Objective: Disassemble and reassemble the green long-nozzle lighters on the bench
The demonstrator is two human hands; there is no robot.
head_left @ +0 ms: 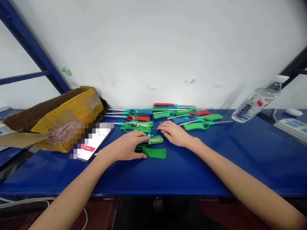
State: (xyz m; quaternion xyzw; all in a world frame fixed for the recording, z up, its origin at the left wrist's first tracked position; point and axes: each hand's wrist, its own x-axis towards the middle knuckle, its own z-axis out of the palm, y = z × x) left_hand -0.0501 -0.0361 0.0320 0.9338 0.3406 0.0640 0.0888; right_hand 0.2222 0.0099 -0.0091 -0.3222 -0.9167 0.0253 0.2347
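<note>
Both bare forearms [79, 188] slant inward; the left hand [129, 145], palm down, grips an opened green plastic lighter casing [157, 153] lying on the glossy blue tabletop [168, 179]; the right hand [176, 133] lies beside it, fingers bent, whether pinching anything I cannot tell; beyond lie red, blue and green long-necked lighters [192, 126]; behind rises a scuffed white wall [153, 48].
</note>
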